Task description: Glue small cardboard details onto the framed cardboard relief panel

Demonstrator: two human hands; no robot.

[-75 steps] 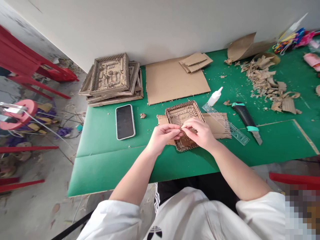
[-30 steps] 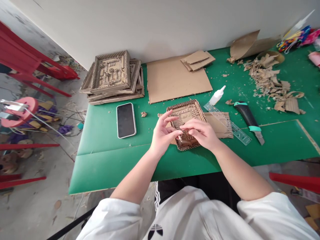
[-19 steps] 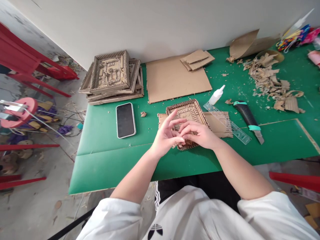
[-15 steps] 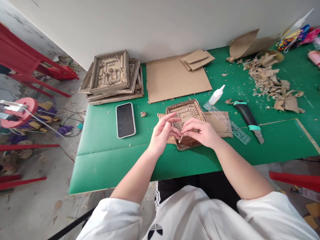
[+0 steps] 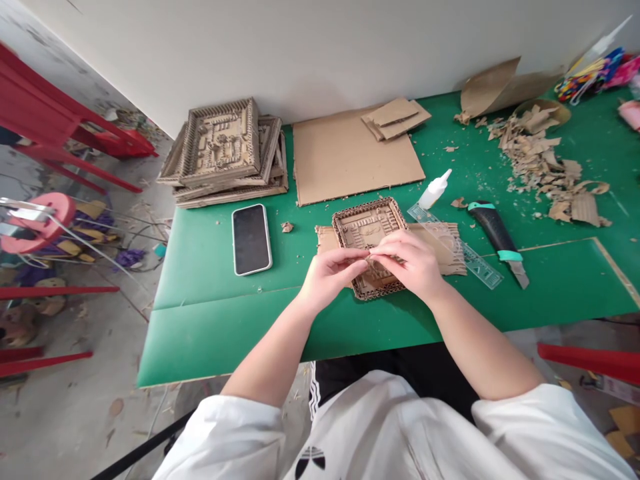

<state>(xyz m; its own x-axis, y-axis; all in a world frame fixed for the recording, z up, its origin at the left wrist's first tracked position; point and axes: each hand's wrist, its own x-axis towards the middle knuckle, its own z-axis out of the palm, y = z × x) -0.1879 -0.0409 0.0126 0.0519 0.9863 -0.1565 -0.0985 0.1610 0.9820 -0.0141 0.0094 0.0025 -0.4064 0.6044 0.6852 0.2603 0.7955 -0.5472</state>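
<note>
Over a small framed cardboard panel [image 5: 370, 220], my left hand [image 5: 333, 273] and my right hand [image 5: 413, 263] meet fingertip to fingertip. Both are closed in a pinch on a small strip of cardboard [image 5: 369, 259], mostly covered by the fingers. The panel has a corrugated rim and ridged cardboard pieces stuck inside; its lower part is partly hidden by my hands. Beneath it lies a flat strip of corrugated cardboard [image 5: 445, 247]. A white glue bottle [image 5: 434, 191] and a clear ruler [image 5: 480, 263] are to the right of the panel.
A utility knife [image 5: 495, 230] with its blade out lies at the right. Cardboard scraps [image 5: 545, 153] spread beyond it. A phone [image 5: 251, 240] lies at the left, below stacked cardboard panels [image 5: 225, 143]. A cardboard sheet [image 5: 350, 153] rests against the wall side of the green table [image 5: 210, 340].
My fingers, raised and partly spread before, have closed into pinches and drawn together at the small cardboard strip. The panel and the tools stay where they were.
</note>
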